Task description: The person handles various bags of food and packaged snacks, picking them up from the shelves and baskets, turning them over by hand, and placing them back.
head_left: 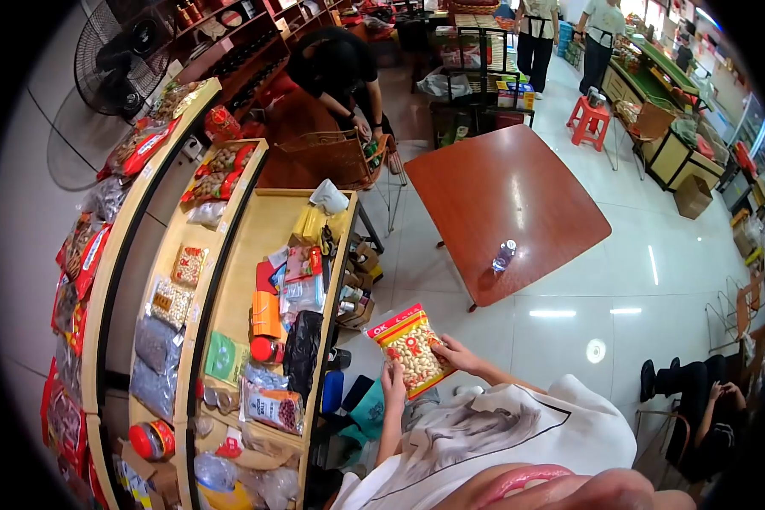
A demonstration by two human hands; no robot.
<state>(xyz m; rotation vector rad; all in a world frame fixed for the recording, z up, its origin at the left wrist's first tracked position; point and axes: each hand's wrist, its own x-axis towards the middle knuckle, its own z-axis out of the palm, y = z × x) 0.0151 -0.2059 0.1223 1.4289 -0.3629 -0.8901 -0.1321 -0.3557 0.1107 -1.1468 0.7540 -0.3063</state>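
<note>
A clear bag of pale nuts [415,357] with a red and yellow header is held up in front of the white shirt. My left hand [393,382] grips its lower left edge, and my right hand [457,354] holds its right edge. The bag is tilted, its printed header toward the upper left. To the left stands a wooden shelf [244,229] with packets on it, among them a bag of dark red items [272,406], an orange packet [265,314] and a red-lidded jar [266,349].
A brown table [518,195] with a small bottle [504,256] stands ahead. Behind the shelf a person [336,72] bends over a box. Another person [714,399] sits at the right. Two people stand far back near a red stool [589,121].
</note>
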